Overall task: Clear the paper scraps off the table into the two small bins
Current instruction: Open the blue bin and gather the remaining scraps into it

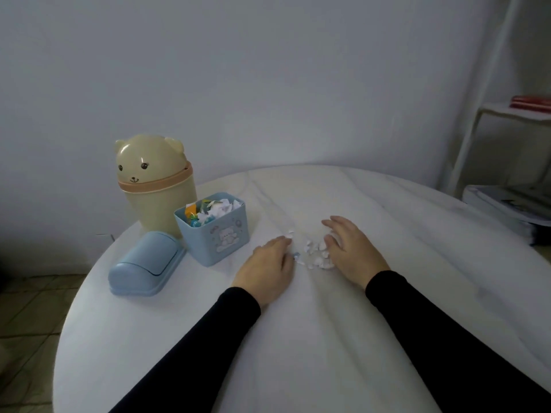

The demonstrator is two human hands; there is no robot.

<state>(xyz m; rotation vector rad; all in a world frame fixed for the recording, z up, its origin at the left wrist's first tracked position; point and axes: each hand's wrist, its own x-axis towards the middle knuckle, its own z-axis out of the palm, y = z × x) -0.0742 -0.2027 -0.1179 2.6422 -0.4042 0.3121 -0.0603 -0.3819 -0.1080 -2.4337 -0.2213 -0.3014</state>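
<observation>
A small heap of white paper scraps (313, 254) lies on the white round table (298, 338), between my two hands. My left hand (268, 268) lies palm down on the table left of the heap, its fingertips at the scraps. My right hand (350, 248) lies flat on the heap's right side, fingers spread. An open blue square bin (220, 239) with a bear picture stands left of my hands, full of white and coloured scraps. Behind it stands a beige bear-shaped bin (155, 186) with its domed lid on.
The blue bin's lid (146, 263) lies on the table to the left of that bin. A white shelf frame (489, 114) holding a red thing stands at the right, with stacked papers (507, 207) beyond the table edge. A grey wall rises behind.
</observation>
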